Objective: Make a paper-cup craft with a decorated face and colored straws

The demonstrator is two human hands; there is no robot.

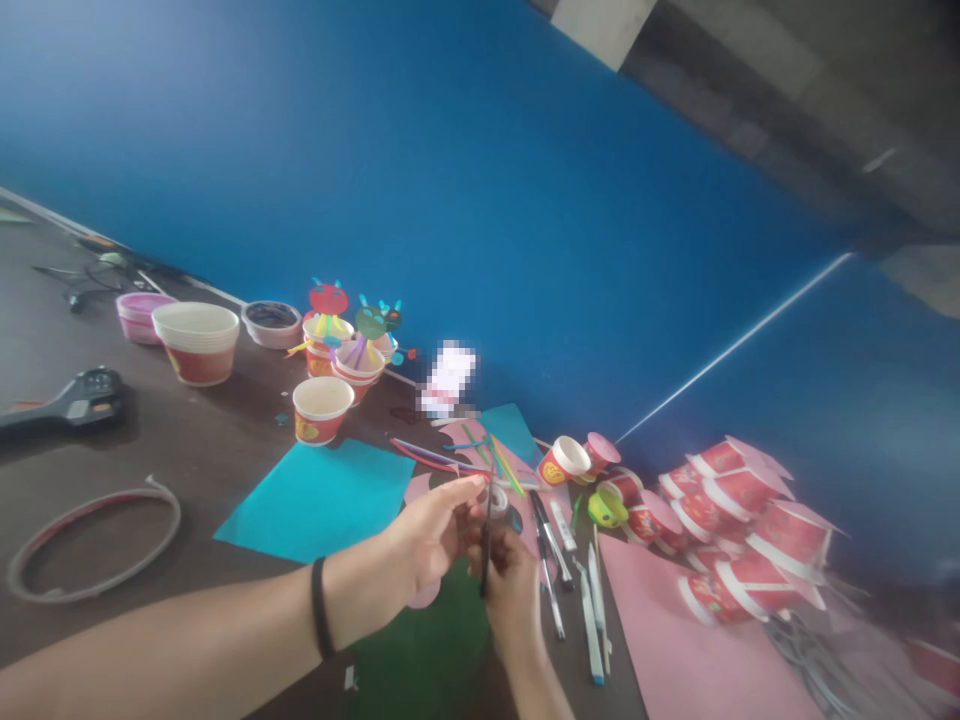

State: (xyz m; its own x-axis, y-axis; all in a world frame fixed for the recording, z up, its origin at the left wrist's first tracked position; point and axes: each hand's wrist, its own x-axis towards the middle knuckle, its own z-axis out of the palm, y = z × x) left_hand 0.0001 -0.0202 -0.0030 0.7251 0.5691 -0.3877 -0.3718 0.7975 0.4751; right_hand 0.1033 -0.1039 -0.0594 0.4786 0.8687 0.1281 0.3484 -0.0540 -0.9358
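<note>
My right hand (pixel 506 575) is closed around what looks like a pair of scissors (pixel 487 545), dark and slender, standing nearly upright. My left hand (pixel 439 525), with a black band on its wrist, has thumb and fingers pinched together right beside the blade; whatever lies between them is too small and blurred to name. Just past the fingertips run thin purple and red strips (pixel 431 455). Under both hands lie a dark green sheet (pixel 427 650) and pink paper. A turquoise sheet (pixel 322 500) is to the left of my left hand.
Paper cups (pixel 322 410), some bearing paper-headed figures (pixel 371 322), stand at the back left. Pens and markers (pixel 589 620) lie to the right, near a large pink sheet (pixel 675 620) and toppled red cups (pixel 787 535). A grey ring-shaped cord (pixel 176 520) rests at left. A blue wall rises behind.
</note>
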